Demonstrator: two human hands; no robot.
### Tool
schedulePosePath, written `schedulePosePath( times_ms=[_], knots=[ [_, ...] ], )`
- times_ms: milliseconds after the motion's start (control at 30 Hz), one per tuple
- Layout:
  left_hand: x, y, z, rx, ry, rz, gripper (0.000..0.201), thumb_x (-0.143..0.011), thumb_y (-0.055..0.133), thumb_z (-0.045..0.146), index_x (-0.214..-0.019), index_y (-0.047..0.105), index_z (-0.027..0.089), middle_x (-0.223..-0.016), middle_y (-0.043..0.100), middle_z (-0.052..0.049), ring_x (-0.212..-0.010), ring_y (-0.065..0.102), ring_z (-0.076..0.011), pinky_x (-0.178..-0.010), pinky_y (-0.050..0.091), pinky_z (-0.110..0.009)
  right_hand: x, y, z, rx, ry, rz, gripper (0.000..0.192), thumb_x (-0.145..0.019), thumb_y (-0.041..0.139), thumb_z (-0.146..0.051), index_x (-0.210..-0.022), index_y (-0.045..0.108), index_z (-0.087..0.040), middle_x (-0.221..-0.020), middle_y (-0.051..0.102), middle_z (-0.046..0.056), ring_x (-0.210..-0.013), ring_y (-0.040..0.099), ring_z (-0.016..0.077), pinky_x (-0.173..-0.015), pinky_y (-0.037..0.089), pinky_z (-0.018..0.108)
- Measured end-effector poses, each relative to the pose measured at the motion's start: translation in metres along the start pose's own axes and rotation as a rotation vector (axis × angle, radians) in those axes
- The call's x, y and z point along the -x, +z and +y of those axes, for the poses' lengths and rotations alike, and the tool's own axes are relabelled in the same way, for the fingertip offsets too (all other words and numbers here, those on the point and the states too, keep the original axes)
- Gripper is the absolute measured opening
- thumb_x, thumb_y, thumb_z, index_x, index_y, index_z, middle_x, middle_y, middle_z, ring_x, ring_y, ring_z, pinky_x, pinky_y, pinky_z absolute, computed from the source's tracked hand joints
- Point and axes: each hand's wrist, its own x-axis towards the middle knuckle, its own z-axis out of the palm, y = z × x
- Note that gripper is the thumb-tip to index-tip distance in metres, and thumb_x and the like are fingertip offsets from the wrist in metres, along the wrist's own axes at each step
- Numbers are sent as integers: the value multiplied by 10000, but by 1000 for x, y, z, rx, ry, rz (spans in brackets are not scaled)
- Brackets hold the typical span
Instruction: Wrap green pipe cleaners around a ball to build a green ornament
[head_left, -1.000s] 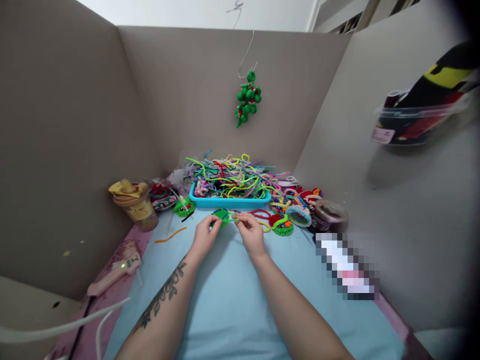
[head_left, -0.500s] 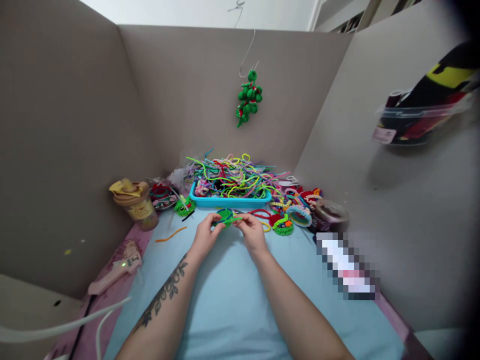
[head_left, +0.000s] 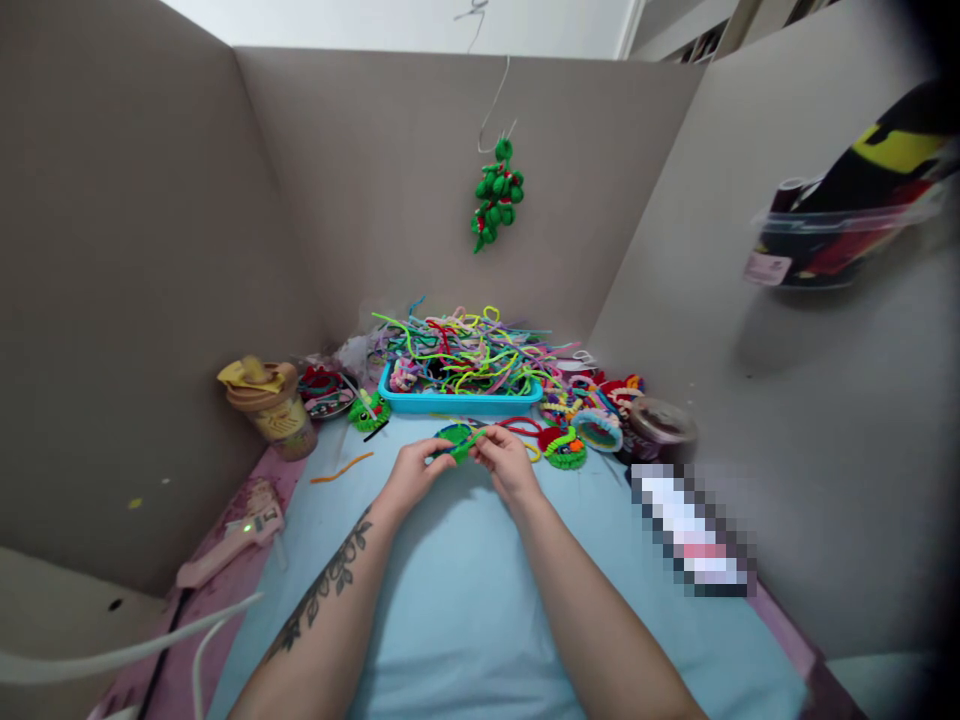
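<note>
My left hand [head_left: 414,474] is closed on a small round green piece with a blue rim [head_left: 453,436], thumb below and fingers at its far side. From its right edge runs a bright green pipe cleaner [head_left: 476,439], pinched between the thumb and fingers of my right hand [head_left: 510,466]. Both hands are just above the light blue cloth, in front of a blue tray [head_left: 461,404] heaped with pipe cleaners [head_left: 480,360] in many colours. Fingers hide part of the round piece.
To the left lie an orange pipe cleaner [head_left: 342,468], a fuzzy green piece [head_left: 369,411], a lidded cup [head_left: 271,408] and a pink glue gun [head_left: 231,548]. On the right are a green-and-orange fuzzy piece [head_left: 565,450], a jar [head_left: 660,432] and a blurred-out phone-like object [head_left: 694,530]. Grey panels surround the table.
The round green piece has turned and tilted a little. The green pipe cleaner now slants closer along its right edge, and my right hand has shifted slightly.
</note>
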Motion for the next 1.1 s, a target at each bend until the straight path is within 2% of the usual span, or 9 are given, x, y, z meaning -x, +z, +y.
schedulePosePath(
  times_ms=[100, 200, 400, 533, 600, 667, 767, 900, 1100],
  knots=[
    [0, -1, 4, 45, -34, -26, 204, -699, 615, 266, -863, 699, 177, -866, 720, -32, -818, 640, -196, -784, 489, -299, -3, -2, 2, 61, -49, 59, 192, -609, 695, -326, -690, 623, -167, -520, 557, -37, -438, 422, 75, -428, 325, 203],
    [0, -2, 6, 76, -50, -41, 210, -683, 621, 271, -851, 701, 174, -854, 720, -33, -812, 640, -197, -786, 489, -297, -4, -2, 3, 114, -91, 72, 171, -618, 668, -309, -710, 637, -168, -534, 538, -41, -450, 394, 74, -435, 306, 203],
    [-1, 0, 5, 92, -58, -24, 191, -682, 614, 278, -819, 696, 172, -821, 716, -25, -793, 635, -191, -762, 490, -291, -4, -5, 10, 266, -210, 104, 159, -644, 642, -324, -662, 582, -178, -627, 573, -20, -567, 477, 113, -534, 383, 228],
    [-1, 0, 4, 79, -36, -33, 181, -691, 612, 283, -807, 688, 166, -802, 709, -20, -769, 631, -178, -742, 486, -275, -6, -7, 17, 346, -277, 68, 158, -670, 619, -320, -628, 578, -173, -716, 591, 6, -670, 521, 140, -613, 419, 255],
    [-1, 1, 2, 46, -24, -18, 181, -704, 609, 295, -806, 685, 166, -800, 707, -21, -761, 628, -176, -730, 482, -272, -6, -6, 17, 366, -275, 75, 122, -680, 610, -293, -697, 593, -173, -772, 593, 16, -688, 526, 142, -627, 430, 261],
    [-2, 2, -1, -7, -28, 23, 198, -716, 606, 316, -822, 684, 167, -815, 708, -30, -765, 627, -182, -722, 479, -279, -2, -4, 15, 406, -306, 153, 197, -688, 599, -250, -871, 587, -180, -857, 582, 29, -703, 524, 140, -618, 434, 260],
    [-2, 3, -6, -94, -33, 90, 228, -734, 598, 352, -853, 681, 175, -849, 708, -46, -787, 629, -195, -731, 479, -298, 7, 2, 8, 571, -474, 222, 287, -719, 564, -194, -1004, 540, -200, -914, 548, 42, -756, 520, 151, -634, 436, 268],
    [-1, 4, -11, -194, 1, 116, 228, -770, 574, 353, -892, 670, 187, -889, 703, -56, -824, 632, -199, -761, 476, -304, 17, 11, 3, 847, -618, 26, 89, -768, 548, -202, -821, 618, -215, -859, 539, 45, -857, 520, 190, -781, 432, 331],
    [4, 7, -10, -400, 98, 130, 188, -802, 553, 306, -923, 660, 209, -916, 693, -65, -864, 618, -207, -779, 464, -308, 14, 17, 10, 829, -522, 50, 71, -753, 571, -200, -701, 618, -210, -776, 503, 29, -764, 518, 174, -704, 438, 304]
  ],
)
